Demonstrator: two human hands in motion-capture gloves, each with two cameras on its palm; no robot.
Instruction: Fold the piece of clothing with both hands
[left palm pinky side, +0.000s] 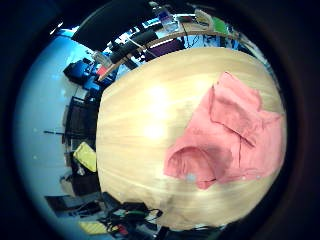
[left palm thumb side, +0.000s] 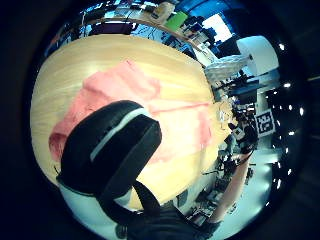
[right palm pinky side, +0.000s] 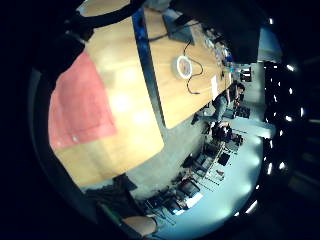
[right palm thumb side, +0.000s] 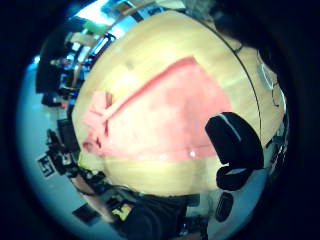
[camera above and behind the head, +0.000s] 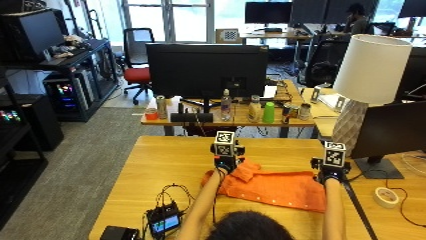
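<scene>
Orange shirt (camera above and behind the head: 276, 187) is lying on the wooden table (camera above and behind the head: 166, 160) with its long axis running between our left hand (camera above and behind the head: 225, 163) and right hand (camera above and behind the head: 329, 176), whose fingers we cannot tell.

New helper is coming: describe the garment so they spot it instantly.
On the near wooden table, in front of the person, an orange garment lies spread between the left hand and right hand. It is the only cloth there, bunched at its left end.
</scene>
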